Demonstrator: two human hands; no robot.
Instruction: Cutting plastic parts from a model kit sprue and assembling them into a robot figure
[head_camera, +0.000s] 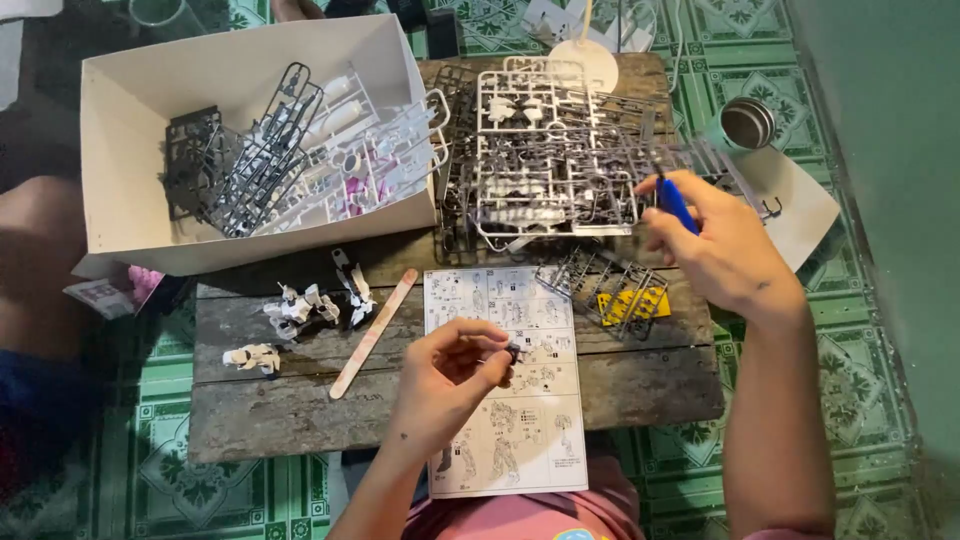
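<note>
— Two hands are busy over the table (300, 410), and the risk sits in the left hand (450, 372). It pinches a tiny dark part (513, 351) between thumb and fingertips, just above the instruction sheet (520, 420). A piece that small could slip out and drop off the table's near edge, I'd judge, since the grip is only at the fingertips.

— And the right hand (715, 245)?

— Closed around a blue-handled tool (676, 205), raised beside the pile of grey and white part frames (560, 160). Its tip is hidden among the frames, so a careless move might snag one and drag the stack, or nick a part.

— How are the arms set?

— Left forearm comes up from below, wrist bent inward, palm turned toward the person. Right forearm rises steeply at the right, hand tilted left toward the frames. The two are well apart.

— Anything near?

— A small frame with yellow pieces (632, 303) lies under the right hand; a sanding stick (373, 333) and small white assemblies (300, 305) lie left, below the white box (130, 160).
</note>
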